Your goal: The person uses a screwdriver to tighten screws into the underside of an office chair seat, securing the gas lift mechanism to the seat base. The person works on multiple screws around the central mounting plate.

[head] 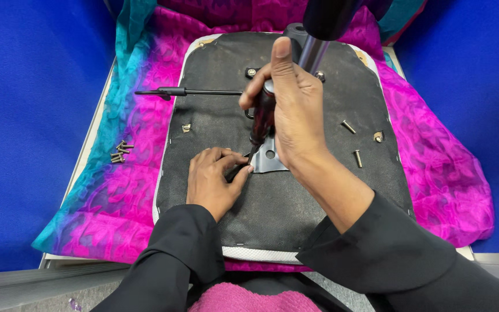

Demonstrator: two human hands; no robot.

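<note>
Two hands at work on the upturned seat, its black underside facing up on a pink and teal cloth. Right hand is clamped round a dark screwdriver, held nearly upright, tip down at the edge of the metal plate in the seat's middle. Left hand rests flat on the seat, fingertips pinched together right at the tip; whatever they grip is too small to tell. A lever sticks out to the left, and a grey column rises behind the right hand. Two loose screws lie on the seat to the right, and a small pile of screws sits on the cloth, well to the left.
</note>
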